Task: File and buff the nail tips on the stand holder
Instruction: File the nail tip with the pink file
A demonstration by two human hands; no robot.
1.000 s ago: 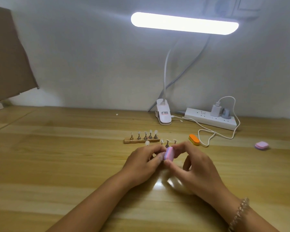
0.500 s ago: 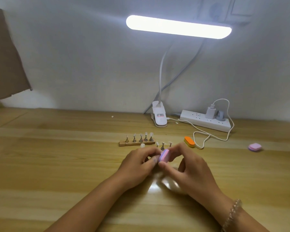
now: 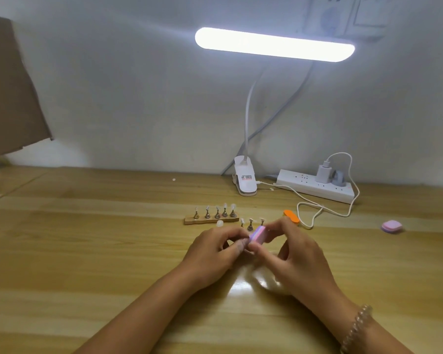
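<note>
Hands met mid-surface, nearside of the stand holder (image 3: 211,221): right hand (image 3: 299,259) pinching a pink buffer block (image 3: 257,233), left hand (image 3: 212,251) pinching what seemed a nail tip against it. Light, brittle, it likely needed gripping at its base.

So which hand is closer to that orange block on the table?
Right. The right hand sits just in front of the orange block; the left hand is farther off to its left.
</note>
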